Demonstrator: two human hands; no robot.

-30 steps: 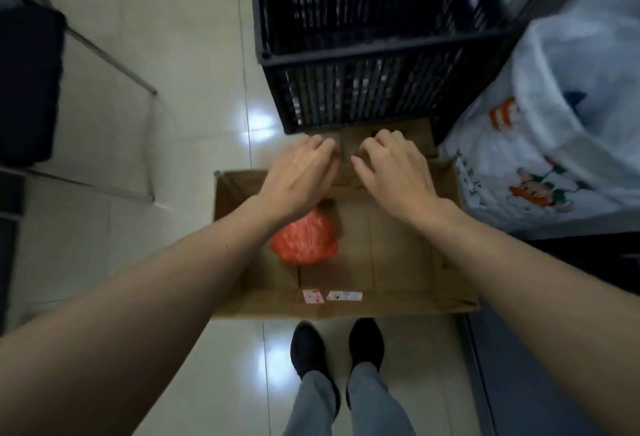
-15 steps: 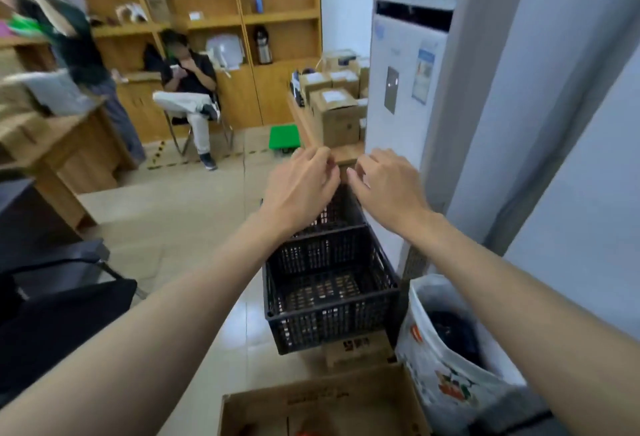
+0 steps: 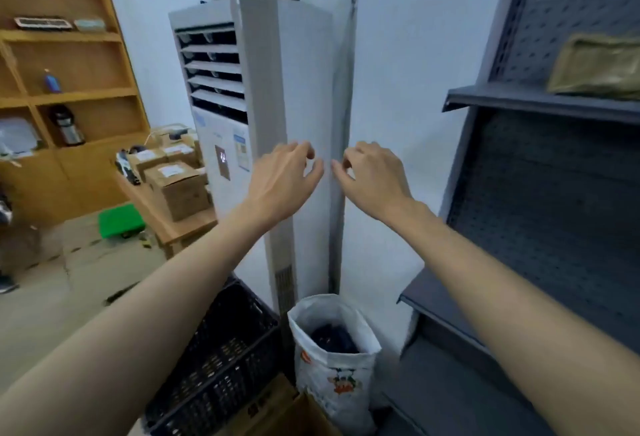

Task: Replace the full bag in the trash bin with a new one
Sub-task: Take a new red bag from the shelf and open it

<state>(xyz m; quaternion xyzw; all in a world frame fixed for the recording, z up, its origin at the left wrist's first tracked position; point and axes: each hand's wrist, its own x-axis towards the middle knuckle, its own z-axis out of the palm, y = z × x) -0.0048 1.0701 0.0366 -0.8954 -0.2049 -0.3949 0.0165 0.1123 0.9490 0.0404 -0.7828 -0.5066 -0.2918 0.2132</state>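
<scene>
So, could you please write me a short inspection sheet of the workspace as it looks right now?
Surface: pale tiled floor, blurred.
Job's things: no trash bin or new bag seen; white printed sack stands open with dark contents.
Clutter: black slatted plastic crate, brown cardboard box corner, taped cartons on a low wooden bench.
Hands: left hand and right hand raised side by side with fingers loosely curled, holding nothing visible.
Cables: nothing seen.
Surroundings: white floor-standing air conditioner, wooden shelving, dark grey metal rack.
</scene>
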